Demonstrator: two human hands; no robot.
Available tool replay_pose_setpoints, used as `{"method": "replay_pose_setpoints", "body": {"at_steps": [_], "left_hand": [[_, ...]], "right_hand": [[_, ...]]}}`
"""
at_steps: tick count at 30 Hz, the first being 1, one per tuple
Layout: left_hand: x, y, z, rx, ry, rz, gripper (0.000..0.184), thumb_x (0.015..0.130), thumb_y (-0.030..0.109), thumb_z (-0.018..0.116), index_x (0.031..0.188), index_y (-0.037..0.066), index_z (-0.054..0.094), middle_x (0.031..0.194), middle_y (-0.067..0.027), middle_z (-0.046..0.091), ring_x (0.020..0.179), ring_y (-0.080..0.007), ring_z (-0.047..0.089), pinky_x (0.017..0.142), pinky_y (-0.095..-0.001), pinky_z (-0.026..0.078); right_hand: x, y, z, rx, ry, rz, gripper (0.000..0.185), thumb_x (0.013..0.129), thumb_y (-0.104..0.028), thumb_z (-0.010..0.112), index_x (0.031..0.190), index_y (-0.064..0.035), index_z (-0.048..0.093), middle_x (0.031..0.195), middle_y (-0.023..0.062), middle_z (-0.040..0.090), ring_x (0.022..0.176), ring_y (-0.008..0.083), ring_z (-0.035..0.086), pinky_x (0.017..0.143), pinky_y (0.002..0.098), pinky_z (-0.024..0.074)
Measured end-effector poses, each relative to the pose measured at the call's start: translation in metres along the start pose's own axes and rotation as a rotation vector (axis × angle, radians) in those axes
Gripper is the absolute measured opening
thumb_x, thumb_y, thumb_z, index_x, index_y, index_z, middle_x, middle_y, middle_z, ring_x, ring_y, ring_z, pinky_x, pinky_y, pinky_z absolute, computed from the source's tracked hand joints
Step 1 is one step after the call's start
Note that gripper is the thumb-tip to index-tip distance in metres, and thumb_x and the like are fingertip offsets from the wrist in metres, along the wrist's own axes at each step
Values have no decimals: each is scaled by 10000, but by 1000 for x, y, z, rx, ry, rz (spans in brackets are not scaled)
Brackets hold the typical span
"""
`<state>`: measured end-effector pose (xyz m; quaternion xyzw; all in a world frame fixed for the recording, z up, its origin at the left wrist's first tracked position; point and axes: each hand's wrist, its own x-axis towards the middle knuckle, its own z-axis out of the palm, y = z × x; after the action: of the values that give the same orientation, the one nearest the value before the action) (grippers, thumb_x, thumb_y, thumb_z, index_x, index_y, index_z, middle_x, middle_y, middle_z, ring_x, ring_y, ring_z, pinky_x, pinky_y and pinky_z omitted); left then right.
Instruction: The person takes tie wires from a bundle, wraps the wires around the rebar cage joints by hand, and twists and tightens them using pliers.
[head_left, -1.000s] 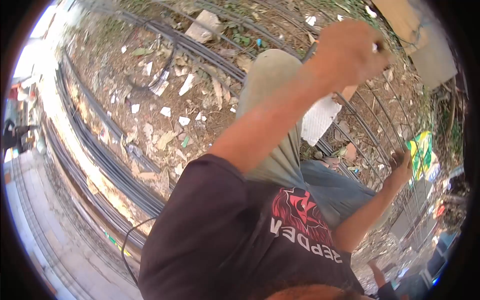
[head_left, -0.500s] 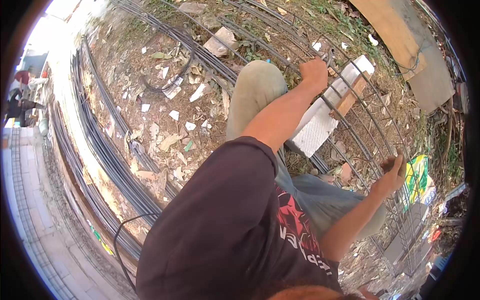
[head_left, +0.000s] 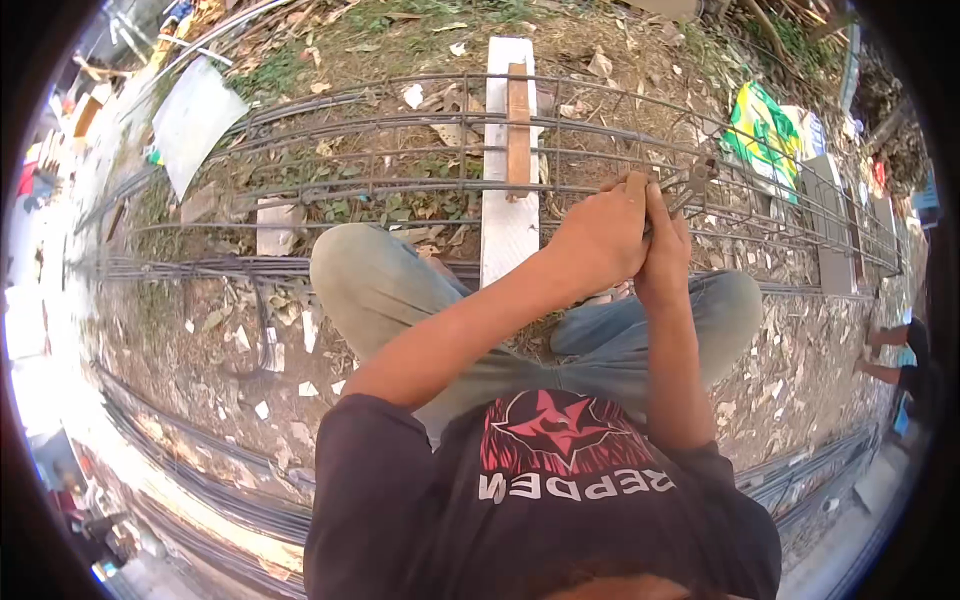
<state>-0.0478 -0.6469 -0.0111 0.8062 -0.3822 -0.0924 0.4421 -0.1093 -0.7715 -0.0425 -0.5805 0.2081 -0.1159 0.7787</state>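
Note:
My left hand (head_left: pixel 603 240) is closed around the handles of metal pincers (head_left: pixel 692 187), whose head points up and to the right. My right hand (head_left: pixel 665 250) is pressed against it, fingers bent; what they grip is hidden. Both hands are at the near side of a long rebar cage (head_left: pixel 400 188), beside its near bars. Left of the hands, a white block (head_left: pixel 511 235) runs under the cage, with a brown wooden piece (head_left: pixel 518 130) lying along it among the bars.
My bent knees (head_left: pixel 345 270) are close to the cage. Loose rods (head_left: pixel 200 268) lie behind and beside me. A green and yellow bag (head_left: pixel 765 135) is at the upper right, a pale sheet (head_left: pixel 195 125) at the upper left. Another person's legs (head_left: pixel 885 355) show at the right edge.
My view has turned, and the cage now runs across it. My left hand, earlier raised and then apart at the cage with the pincers, has come together with my right.

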Motion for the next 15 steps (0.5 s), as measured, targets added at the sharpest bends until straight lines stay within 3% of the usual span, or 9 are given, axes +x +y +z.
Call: {"method": "replay_pose_setpoints", "body": {"at_steps": [2,3,4,5,7,9,10,12,15], "left_hand": [[10,-5,-15,41,-258,177,651,867,373,751,1316,-58,566,1138,-250,706,1166,-405,646,955,-499,539],[25,2,-46,92,-588,86,661,866,435,742,1322,-30,631,1175,-243,714,1169,-411,656,989,-488,531],[40,-7,-65,59,-664,75,591,884,477,722,1220,-10,715,1129,-225,742,1118,-387,692,955,-462,551],[62,-26,-76,43,-628,-5,590,906,504,704,1186,-13,738,1056,-214,763,979,-328,742,893,-428,576],[95,-86,-80,-67,-298,-268,570,928,557,670,1032,8,785,991,-189,768,735,-222,742,753,-406,594],[121,-160,-70,319,-75,-335,536,896,536,712,990,14,793,982,-200,773,845,-341,754,788,-485,594],[116,-175,-57,345,-76,-410,517,886,521,724,980,17,793,981,-205,771,858,-355,753,790,-491,593],[116,-190,-36,399,-54,-547,479,866,490,747,961,22,791,981,-215,767,883,-383,749,792,-505,591],[103,-176,-6,534,32,-453,431,854,452,756,927,29,793,961,-223,764,907,-399,745,794,-509,589]], "right_hand": [[-4,-12,-13,97,21,-49,416,1110,-358,476,1243,1,640,1100,138,717,1018,217,699,899,383,566],[-6,-12,-24,116,80,-53,403,1108,-344,481,1225,9,638,1047,132,713,972,223,705,877,390,580],[-4,-11,-37,136,138,-59,391,1107,-329,486,1207,17,636,994,126,708,926,229,712,855,397,594],[-2,-9,-51,159,196,-62,379,1105,-315,491,1188,25,634,941,121,703,879,235,718,834,404,608],[2,-6,-70,106,247,16,376,1079,-282,535,1265,36,608,911,117,694,794,221,712,750,400,632],[-7,-14,-74,-4,179,135,364,1063,-262,560,1270,35,598,901,106,690,765,200,704,702,369,628],[-12,-10,-71,-27,109,174,380,1038,-229,594,1306,39,574,907,93,690,734,180,692,645,346,615],[-22,5,-69,-195,-22,274,296,1007,-180,604,1208,37,587,838,89,678,655,164,668,586,316,571],[-31,35,-71,-620,-185,375,168,973,-134,600,1021,27,611,748,94,661,606,155,654,558,304,540]]}}
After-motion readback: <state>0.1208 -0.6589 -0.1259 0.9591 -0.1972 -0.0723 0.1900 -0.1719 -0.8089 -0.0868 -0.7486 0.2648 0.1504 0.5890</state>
